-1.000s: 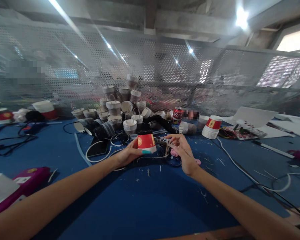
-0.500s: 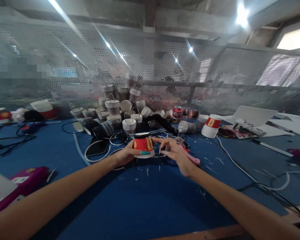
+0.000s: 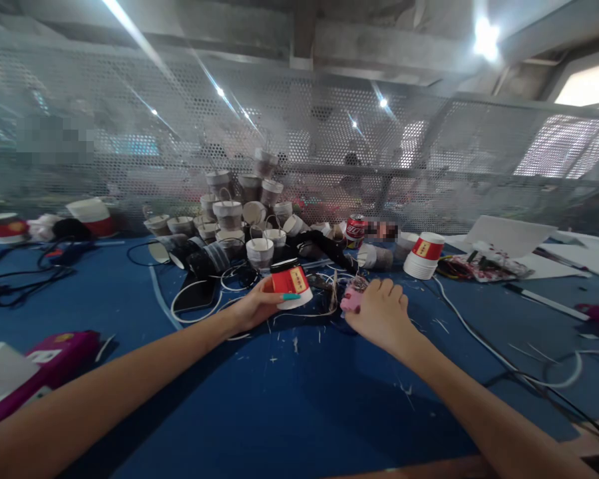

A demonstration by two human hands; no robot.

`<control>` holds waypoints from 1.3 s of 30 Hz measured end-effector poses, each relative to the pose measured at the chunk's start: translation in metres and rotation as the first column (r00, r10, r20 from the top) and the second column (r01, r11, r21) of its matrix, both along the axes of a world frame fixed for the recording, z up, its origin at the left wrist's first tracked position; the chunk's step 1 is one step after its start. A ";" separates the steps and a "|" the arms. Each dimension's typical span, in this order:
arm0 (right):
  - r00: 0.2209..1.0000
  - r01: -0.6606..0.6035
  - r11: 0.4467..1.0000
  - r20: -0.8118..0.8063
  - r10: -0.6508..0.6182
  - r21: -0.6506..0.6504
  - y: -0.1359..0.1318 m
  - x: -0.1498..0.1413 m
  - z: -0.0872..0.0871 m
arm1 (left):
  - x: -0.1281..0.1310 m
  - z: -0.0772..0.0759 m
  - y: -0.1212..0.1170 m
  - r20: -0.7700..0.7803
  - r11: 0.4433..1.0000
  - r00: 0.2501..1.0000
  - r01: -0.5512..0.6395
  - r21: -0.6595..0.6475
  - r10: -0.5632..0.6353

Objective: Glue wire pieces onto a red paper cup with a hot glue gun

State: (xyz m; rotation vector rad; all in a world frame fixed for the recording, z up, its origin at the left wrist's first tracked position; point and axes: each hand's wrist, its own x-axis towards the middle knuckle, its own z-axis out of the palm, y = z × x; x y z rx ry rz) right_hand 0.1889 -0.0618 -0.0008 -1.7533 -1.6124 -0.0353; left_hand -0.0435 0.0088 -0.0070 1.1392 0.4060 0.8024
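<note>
My left hand [image 3: 257,303] is closed around a red and white paper cup [image 3: 290,286] with a dark band at its upper end. The cup is tilted a little, and a teal thumbnail lies across its side. To the right, my right hand [image 3: 387,313] is wrapped over a pink tool [image 3: 352,297], whose far end sticks out past the fingers. The rest of that tool is hidden under the hand, so its kind does not show. Between the hands lie thin pale strands and a white cord [image 3: 299,315] on the blue table [image 3: 279,399].
Behind the hands rises a pile of small whitish buckets with handles [image 3: 228,214]. A phone [image 3: 196,296], a red soda can [image 3: 355,231] and stacked red-white cups [image 3: 424,255] lie around. A purple device [image 3: 54,356] sits at left; a perforated metal screen [image 3: 319,126] closes the back.
My right hand has left the cup's side, moved right and closed on the pink tool that was lying on the table. The cup in my left hand has tipped slightly.
</note>
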 end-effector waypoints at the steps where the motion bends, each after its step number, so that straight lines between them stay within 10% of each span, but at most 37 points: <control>1: 1.000 0.006 0.998 0.023 -0.004 -0.064 0.000 0.002 -0.003 | 0.000 -0.001 0.001 0.007 1.000 1.000 0.007 -0.014 -0.006; 6: 0.996 0.015 0.979 0.094 0.005 -0.204 0.009 0.007 -0.015 | -0.002 -0.004 0.002 -0.007 0.997 1.000 -0.005 -0.074 0.005; 11: 0.987 0.050 0.997 0.148 -0.057 0.050 0.015 0.008 -0.021 | -0.003 -0.008 0.003 -0.007 0.995 0.997 -0.075 -0.067 0.074; 19: 0.985 -0.144 0.976 -0.067 0.157 0.163 -0.004 -0.001 0.025 | 0.000 0.000 0.000 -0.016 0.999 0.999 -0.038 -0.028 0.038; 27: 0.396 -0.557 0.818 -0.820 0.413 0.144 -0.011 -0.014 0.013 | 0.001 -0.002 0.000 0.009 0.999 1.000 0.012 -0.030 -0.011; 39: 0.308 -0.640 0.749 -0.837 0.452 0.169 -0.010 -0.017 0.009 | 0.001 -0.002 0.000 -0.036 0.997 0.997 0.070 -0.019 -0.070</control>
